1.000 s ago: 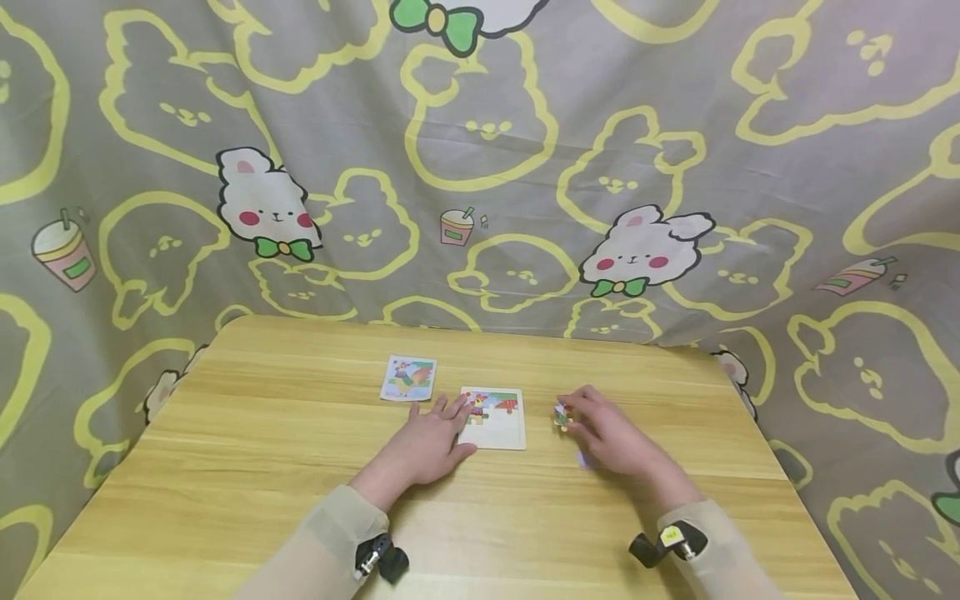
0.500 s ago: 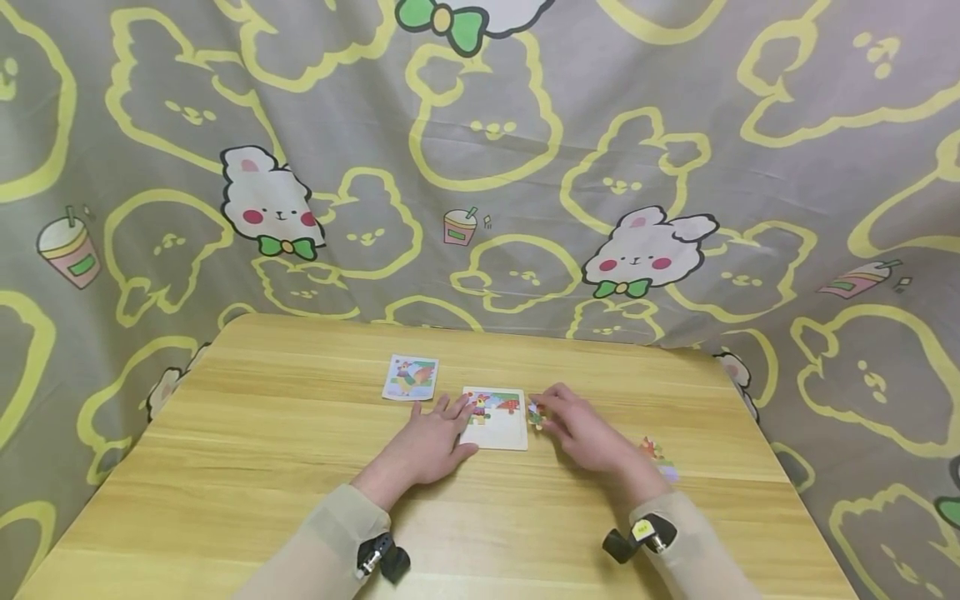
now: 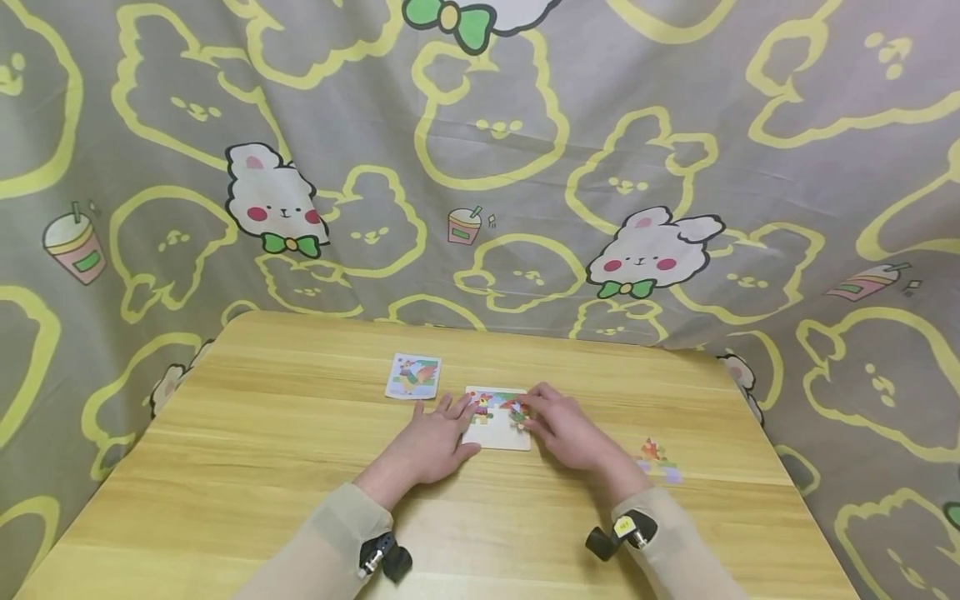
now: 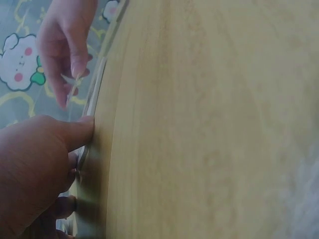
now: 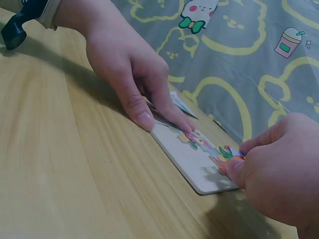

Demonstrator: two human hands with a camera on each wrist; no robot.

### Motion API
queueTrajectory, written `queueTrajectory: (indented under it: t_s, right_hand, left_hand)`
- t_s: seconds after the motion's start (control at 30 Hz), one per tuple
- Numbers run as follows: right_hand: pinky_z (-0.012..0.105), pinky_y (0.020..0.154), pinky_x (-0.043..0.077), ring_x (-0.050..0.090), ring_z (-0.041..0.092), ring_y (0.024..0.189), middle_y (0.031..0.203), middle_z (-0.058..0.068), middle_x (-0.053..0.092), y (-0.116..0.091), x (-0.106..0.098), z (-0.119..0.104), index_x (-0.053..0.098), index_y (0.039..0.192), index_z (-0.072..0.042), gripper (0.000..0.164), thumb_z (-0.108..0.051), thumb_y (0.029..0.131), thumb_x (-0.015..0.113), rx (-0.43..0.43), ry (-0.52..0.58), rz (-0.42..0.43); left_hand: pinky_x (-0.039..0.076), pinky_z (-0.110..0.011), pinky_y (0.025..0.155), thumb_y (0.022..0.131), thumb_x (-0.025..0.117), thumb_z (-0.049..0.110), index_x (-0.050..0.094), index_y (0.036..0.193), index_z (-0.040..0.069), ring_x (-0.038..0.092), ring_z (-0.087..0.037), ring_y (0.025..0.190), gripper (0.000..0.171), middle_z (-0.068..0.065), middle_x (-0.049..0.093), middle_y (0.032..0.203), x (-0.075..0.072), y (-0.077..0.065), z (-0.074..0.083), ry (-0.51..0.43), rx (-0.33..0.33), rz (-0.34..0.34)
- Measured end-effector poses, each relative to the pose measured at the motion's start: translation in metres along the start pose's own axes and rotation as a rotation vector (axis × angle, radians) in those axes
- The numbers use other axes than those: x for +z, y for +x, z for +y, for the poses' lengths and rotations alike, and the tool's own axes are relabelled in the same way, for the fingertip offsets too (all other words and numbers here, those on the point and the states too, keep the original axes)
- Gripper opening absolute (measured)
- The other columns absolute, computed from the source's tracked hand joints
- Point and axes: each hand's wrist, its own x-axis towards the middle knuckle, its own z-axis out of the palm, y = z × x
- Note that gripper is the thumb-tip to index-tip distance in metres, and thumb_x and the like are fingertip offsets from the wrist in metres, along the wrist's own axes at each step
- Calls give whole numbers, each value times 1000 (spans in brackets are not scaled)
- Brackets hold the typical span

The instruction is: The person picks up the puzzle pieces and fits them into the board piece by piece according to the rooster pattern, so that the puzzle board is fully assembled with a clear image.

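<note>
A white puzzle board (image 3: 495,437), partly filled with colourful jigsaw pieces along its far and left sides, lies on the table. My left hand (image 3: 426,442) rests on its left edge with fingers spread and fairly straight; in the right wrist view the left thumb and fingertips touch the board. Between thumb and fingers my right hand (image 3: 570,427) pinches a jigsaw piece (image 5: 227,153) with green and red on it. That piece is tilted and held over the board's right part. Fingers hide some of its outline.
Several loose jigsaw pieces (image 3: 652,450) lie on the wooden table (image 3: 300,433) to the right of my right hand. A square picture card (image 3: 413,377) showing a bird lies behind my left hand. A patterned grey curtain (image 3: 510,183) hangs past the table's far edge.
My right hand has moved left from the loose pieces to over the board, carrying the jigsaw piece. The loose pieces have come into sight. My left hand stays on the board.
</note>
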Motion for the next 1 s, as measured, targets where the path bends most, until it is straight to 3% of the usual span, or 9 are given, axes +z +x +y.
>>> queueTrajectory:
  t_s: [0.13,0.3,1.0]
  right_hand:
    - [42,90,42,58,14,96,125,5,60,5,2,-6,60,147,-2,46,-14,104,69,18,-19,-16]
    - [39,88,36,56,17,103,121,3,61,10,8,-9,62,146,-3,46,-16,103,71,10,-40,-18]
    - [41,85,31,54,17,106,120,3,58,24,25,-12,62,146,-3,45,-22,106,68,11,-61,-34]
  left_hand:
    - [27,-75,115,110,49,54,40,164,7,32,-42,154,72,-8,33,170,1,1,0,8,-5,0]
    - [28,-75,115,110,49,54,40,163,7,32,-42,154,72,-8,34,170,1,1,0,15,-6,5]
    - [28,-76,114,110,49,54,41,163,6,32,-42,154,72,-9,33,170,1,0,0,26,1,10]
